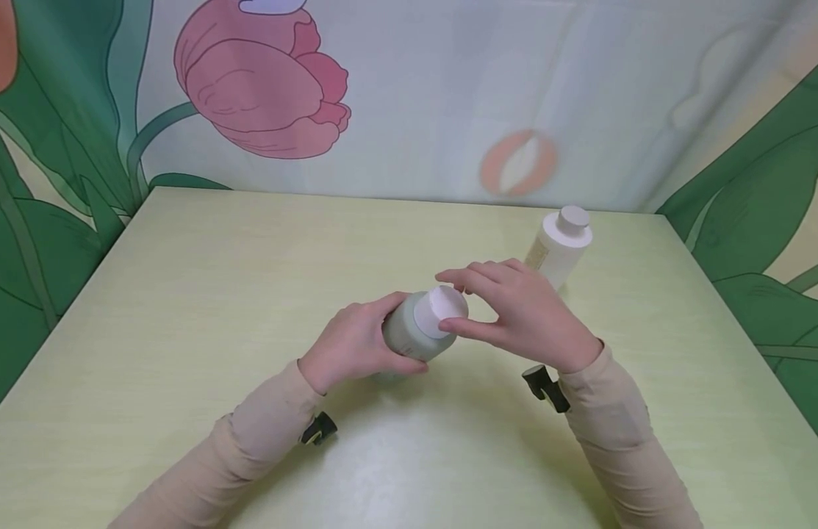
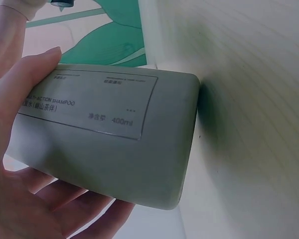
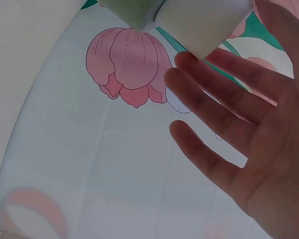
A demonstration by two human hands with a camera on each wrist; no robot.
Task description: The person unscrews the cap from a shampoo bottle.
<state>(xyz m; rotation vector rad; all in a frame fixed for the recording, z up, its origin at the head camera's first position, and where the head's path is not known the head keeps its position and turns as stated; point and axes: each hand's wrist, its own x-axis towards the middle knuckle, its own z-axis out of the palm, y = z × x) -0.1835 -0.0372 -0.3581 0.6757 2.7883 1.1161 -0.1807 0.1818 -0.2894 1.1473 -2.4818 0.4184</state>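
My left hand (image 1: 356,345) grips a tilted grey-green shampoo bottle (image 1: 403,328) round its body. In the left wrist view, the thumb lies over one side of the bottle (image 2: 114,134) and the fingers pass underneath; printed text reads shampoo, 400ml. The bottle's base is close over the table. A wide white cap (image 1: 440,312) faces my right hand (image 1: 528,316), whose thumb and fingertips pinch its edge from opposite sides. In the right wrist view, the other fingers of that hand (image 3: 259,129) are spread, with one fingertip right by the cap (image 3: 204,25).
Behind my right hand stands a white bottle (image 1: 559,246) with a small cap, partly hidden by the hand. The pale table (image 1: 250,250) reaches back to a curtain (image 1: 409,95) printed with flowers and leaves. Small black wrist cameras sit on both sleeves.
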